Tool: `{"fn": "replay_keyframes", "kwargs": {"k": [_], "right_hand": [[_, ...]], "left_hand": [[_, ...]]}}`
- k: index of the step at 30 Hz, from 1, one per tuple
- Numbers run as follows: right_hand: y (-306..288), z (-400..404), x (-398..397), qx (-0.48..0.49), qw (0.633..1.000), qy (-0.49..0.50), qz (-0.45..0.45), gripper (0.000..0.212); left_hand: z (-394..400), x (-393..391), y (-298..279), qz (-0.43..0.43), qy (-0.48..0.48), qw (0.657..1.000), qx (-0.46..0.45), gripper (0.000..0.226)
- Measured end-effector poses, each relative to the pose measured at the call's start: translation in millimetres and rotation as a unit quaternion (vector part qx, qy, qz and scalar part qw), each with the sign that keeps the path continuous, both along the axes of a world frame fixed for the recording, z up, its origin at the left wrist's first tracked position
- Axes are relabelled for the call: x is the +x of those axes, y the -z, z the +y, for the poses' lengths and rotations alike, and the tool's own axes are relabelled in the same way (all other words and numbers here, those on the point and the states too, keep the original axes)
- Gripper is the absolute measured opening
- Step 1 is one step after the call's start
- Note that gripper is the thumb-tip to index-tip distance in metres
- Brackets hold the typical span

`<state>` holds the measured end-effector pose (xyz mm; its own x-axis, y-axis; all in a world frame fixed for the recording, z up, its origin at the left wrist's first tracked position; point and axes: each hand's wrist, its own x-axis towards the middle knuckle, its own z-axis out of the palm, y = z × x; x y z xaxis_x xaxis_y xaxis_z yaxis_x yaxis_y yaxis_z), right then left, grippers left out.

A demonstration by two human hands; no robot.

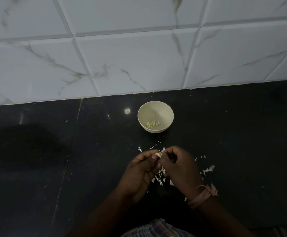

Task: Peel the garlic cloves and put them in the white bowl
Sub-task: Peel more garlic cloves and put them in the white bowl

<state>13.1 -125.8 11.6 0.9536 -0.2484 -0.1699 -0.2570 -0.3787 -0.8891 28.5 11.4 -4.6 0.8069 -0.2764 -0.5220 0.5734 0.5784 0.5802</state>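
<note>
A white bowl (155, 106) stands on the black counter near the tiled wall, with several peeled garlic cloves (153, 124) lying in its bottom. In front of the bowl my two hands meet over the counter. My left hand (140, 171) pinches a small garlic clove (158, 154) between thumb and fingers. My right hand (178, 166) has its fingertips curled onto the same clove from the right. A pile of white garlic skins (159, 177) lies on the counter under and between my hands.
The black counter (71, 159) runs back to a white marbled tile wall (139, 57). Loose skin scraps (208, 169) lie to the right of my hands, and smaller ones between hands and bowl. A pink thread band circles my right wrist.
</note>
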Motion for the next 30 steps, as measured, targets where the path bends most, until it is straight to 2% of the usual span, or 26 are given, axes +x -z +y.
{"fn": "replay_keyframes", "kwargs": {"k": [4, 9, 15, 25, 28, 30], "right_hand": [[-2.7, 1.8, 0.6, -0.006, 1.0, -0.007, -0.001, 0.009], [-1.0, 4.8, -0.4, -0.019, 1.0, -0.015, -0.007, 0.01], [-3.6, 8.0, 4.0, 0.066, 0.997, 0.028, 0.012, 0.008], [-0.7, 8.1, 4.6, 0.12, 0.991, 0.06, 0.017, 0.008], [2.8, 6.9, 3.5, 0.103, 0.992, 0.065, 0.017, 0.008], [8.4, 4.9, 2.3, 0.044, 0.997, 0.067, 0.001, 0.014]], "left_hand": [[0.2, 2.3, -0.5, 0.008, 0.001, 1.0, -0.002, 0.032], [-2.0, 1.9, 0.3, 0.001, -0.008, 1.0, 0.01, 0.028], [-0.7, 2.8, -1.4, 0.004, -0.005, 1.0, 0.005, 0.031], [0.7, 1.2, -4.1, 0.013, -0.009, 1.0, 0.014, 0.033], [1.9, -0.2, -4.5, 0.013, -0.011, 1.0, 0.012, 0.028], [2.3, -1.3, -5.3, 0.014, -0.011, 1.0, 0.01, 0.027]]}}
